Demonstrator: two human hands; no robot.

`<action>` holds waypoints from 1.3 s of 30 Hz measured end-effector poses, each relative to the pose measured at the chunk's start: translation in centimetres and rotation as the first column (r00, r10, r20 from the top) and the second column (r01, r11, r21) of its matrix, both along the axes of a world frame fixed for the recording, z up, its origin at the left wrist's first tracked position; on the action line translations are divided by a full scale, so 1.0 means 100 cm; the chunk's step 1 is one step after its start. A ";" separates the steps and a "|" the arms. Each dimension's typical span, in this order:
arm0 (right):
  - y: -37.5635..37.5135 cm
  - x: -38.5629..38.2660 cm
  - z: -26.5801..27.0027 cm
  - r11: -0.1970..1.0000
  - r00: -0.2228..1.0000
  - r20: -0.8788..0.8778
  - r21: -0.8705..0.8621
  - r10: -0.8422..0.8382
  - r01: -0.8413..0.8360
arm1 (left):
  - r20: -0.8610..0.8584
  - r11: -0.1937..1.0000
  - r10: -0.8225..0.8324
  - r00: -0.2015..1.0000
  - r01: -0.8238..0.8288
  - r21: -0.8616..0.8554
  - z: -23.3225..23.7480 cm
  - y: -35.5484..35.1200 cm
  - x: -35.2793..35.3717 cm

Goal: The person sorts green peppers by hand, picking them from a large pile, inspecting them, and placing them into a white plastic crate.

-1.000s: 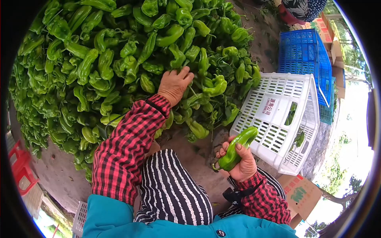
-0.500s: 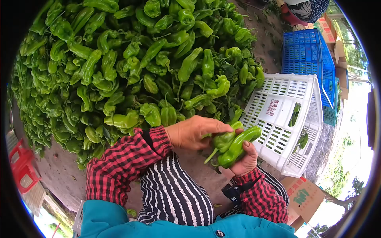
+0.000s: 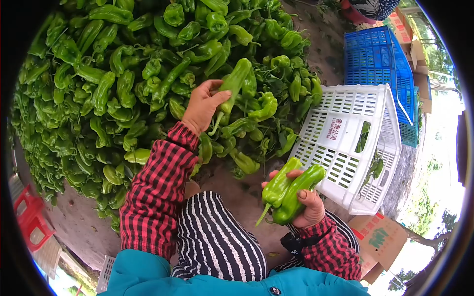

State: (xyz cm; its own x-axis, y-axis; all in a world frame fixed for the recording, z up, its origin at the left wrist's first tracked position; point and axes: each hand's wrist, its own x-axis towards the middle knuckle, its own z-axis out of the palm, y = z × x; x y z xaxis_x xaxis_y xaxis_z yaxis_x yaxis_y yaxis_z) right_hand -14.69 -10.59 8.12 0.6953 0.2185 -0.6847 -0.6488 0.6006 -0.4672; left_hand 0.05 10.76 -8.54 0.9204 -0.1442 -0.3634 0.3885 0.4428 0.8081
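Note:
My left hand (image 3: 203, 106) reaches onto a big heap of green peppers (image 3: 113, 103). Its fingers and thumb are closed on a long green pepper (image 3: 236, 83), whose stem hangs down towards me. On the right, my right hand (image 3: 311, 209) is closed around two green peppers (image 3: 292, 190) lying side by side. The thumb presses on the nearer one, and fingertips show behind the other. Their stems point down and to the left.
A white plastic crate (image 3: 340, 130) lies tilted to the right, with some green inside. Behind it stand blue crates (image 3: 370, 56). Cardboard boxes (image 3: 377, 239) are at the right, a red stool (image 3: 30, 217) at far left. Part of another person (image 3: 365, 10) shows at the top.
My left hand has left the peppers in my right hand and moved up and left to the heap, grasping another pepper. My right hand still holds two peppers.

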 end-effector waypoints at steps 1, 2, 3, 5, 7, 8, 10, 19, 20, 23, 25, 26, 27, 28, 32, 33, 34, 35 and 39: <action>0.000 0.001 -0.007 1.000 0.999 0.035 -0.019 -0.011 0.011 | 0.000 1.000 0.000 1.000 0.000 0.002 0.005 0.002 -0.008; 0.002 0.006 -0.008 1.000 0.999 0.036 -0.020 -0.010 0.011 | -0.050 0.968 -0.092 0.994 0.078 -0.237 0.013 0.004 -0.016; 0.006 0.012 -0.008 1.000 0.987 0.158 -0.013 -0.007 0.009 | -0.077 0.873 -0.192 0.978 0.135 -0.469 0.023 0.005 -0.025; 0.006 0.020 -0.005 0.999 0.953 0.301 -0.026 0.039 -0.032 | -0.102 0.796 -0.324 0.941 0.212 -0.567 0.047 -0.006 -0.051; 0.003 0.021 -0.006 0.997 0.958 0.277 -0.010 0.077 -0.077 | -0.026 0.789 -0.446 0.895 0.380 -0.483 0.057 -0.021 -0.063; 0.002 0.022 -0.007 0.992 0.961 0.252 0.021 0.113 -0.123 | 0.045 0.778 -0.519 0.854 0.494 -0.388 0.061 -0.026 -0.068; 0.001 0.025 -0.007 0.986 0.930 0.327 -0.065 0.166 -0.153 | 0.094 0.683 -0.602 0.793 0.573 -0.452 0.061 -0.029 -0.070; -0.026 0.033 0.028 0.992 0.879 0.463 -0.099 0.117 -0.081 | 0.058 0.552 -0.689 0.723 0.575 -0.604 0.050 -0.045 -0.069; -0.028 0.033 0.030 0.991 0.823 0.555 -0.107 0.125 -0.079 | 0.068 0.542 -0.690 0.721 0.576 -0.612 0.051 -0.047 -0.069; -0.033 0.038 0.038 0.813 0.581 0.618 -0.566 0.529 -0.138 | 0.044 0.520 -0.723 0.689 0.586 -0.621 0.060 -0.046 -0.068; -0.030 0.040 0.042 0.680 0.417 0.580 -0.720 0.700 -0.138 | 0.031 0.531 -0.713 0.701 0.569 -0.628 0.062 -0.044 -0.070; -0.028 0.037 0.038 0.682 0.419 0.581 -0.718 0.697 -0.140 | 0.013 0.547 -0.697 0.717 0.543 -0.638 0.062 -0.043 -0.072; -0.027 0.033 0.032 0.857 0.575 0.664 -0.495 0.478 -0.140 | 0.007 0.551 -0.695 0.719 0.538 -0.638 0.061 -0.041 -0.073; -0.023 0.031 0.029 0.966 0.711 0.664 -0.241 0.233 -0.092 | -0.020 0.579 -0.631 0.775 0.454 -0.678 0.059 -0.040 -0.073; -0.015 0.027 0.040 0.665 0.654 0.457 -0.741 0.603 -0.095 | 0.011 0.649 -0.567 0.824 0.455 -0.610 0.054 -0.033 -0.073; -0.013 0.025 0.039 0.664 0.656 0.458 -0.742 0.600 -0.090 | 0.044 0.646 -0.589 0.807 0.503 -0.574 0.050 -0.032 -0.072; -0.011 0.023 0.035 0.629 0.634 0.456 -0.775 0.625 -0.063 | 0.046 0.645 -0.592 0.805 0.507 -0.572 0.051 -0.033 -0.072; -0.008 0.020 0.032 0.594 0.612 0.451 -0.804 0.649 -0.037 | 0.027 0.656 -0.593 0.805 0.502 -0.564 0.052 -0.032 -0.072; -0.004 0.023 0.031 0.543 0.567 0.441 -0.840 0.696 -0.013 | -0.005 0.716 -0.574 0.819 0.499 -0.487 0.050 -0.035 -0.074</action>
State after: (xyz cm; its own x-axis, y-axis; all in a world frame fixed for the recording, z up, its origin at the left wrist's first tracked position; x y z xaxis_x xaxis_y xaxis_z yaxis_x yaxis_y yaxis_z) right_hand -12.35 -11.03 11.24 0.9554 0.2801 -0.0936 0.0092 -0.3450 -0.9386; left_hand -7.31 7.28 -3.51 0.5783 -0.7760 -0.2517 0.7684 0.4144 0.4877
